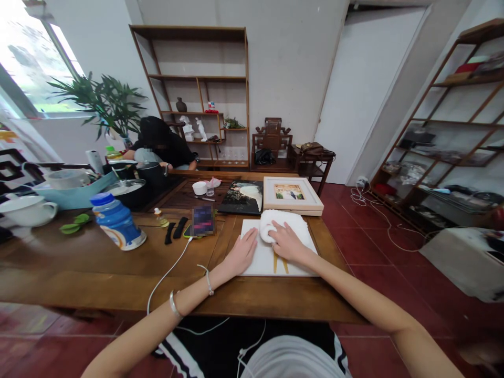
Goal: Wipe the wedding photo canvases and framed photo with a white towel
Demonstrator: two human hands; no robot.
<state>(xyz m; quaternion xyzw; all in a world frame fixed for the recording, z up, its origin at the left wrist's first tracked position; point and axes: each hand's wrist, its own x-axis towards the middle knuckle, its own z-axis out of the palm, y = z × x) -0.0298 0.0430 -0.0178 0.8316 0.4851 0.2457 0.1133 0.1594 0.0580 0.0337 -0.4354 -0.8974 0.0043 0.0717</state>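
Note:
A white board [252,265] with tan strips [280,264] on its face lies flat near the table's front edge. My left hand [244,251] rests on the board's left side, fingers stretched out flat. In my right hand [286,242] is a bunched white towel [289,220], pressed against the board's upper part. The towel hides that part of the board. Just behind stands a framed photo [291,195] in a wide white frame, and to its left lies a dark photo panel [243,197] showing a white dress.
On the wooden table [189,286] are a phone [201,221] on a white cable, a blue-capped bottle [118,220], a small dropper bottle [160,218], black strips, bowls and pots. Another person [161,142] bends down at the far side.

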